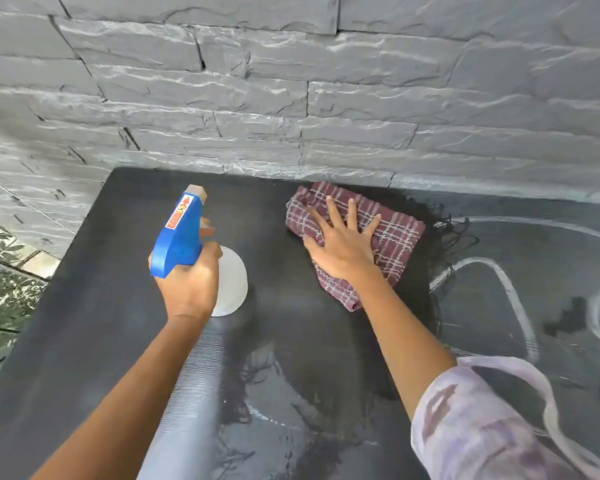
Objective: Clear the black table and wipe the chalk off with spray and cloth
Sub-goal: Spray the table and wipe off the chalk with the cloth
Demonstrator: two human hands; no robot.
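The left hand (187, 282) grips the neck of a spray bottle (201, 254), its fingers curled round just under the blue trigger head, with the translucent white body of the bottle hanging below the fist and the nozzle pointing away toward the wall. The bottle is held above the left part of the black table (94, 299), not standing on it. The right hand (343, 244) lies flat on a maroon plaid cloth (392, 237), fingers straight and spread wide, palm pressing the folded fabric down onto the tabletop near the far edge, just in front of the grey stone-pattern wall (291, 81). Around and below the cloth the surface looks darker and wet, with smeared streaks running toward the near edge. White chalk lines (510, 296) (curved strokes, one long arc and a loop) remain on the right part of the table, just beside the cloth's right edge. A pale lilac patterned sleeve (482, 420) covers the right upper arm at the lower right.
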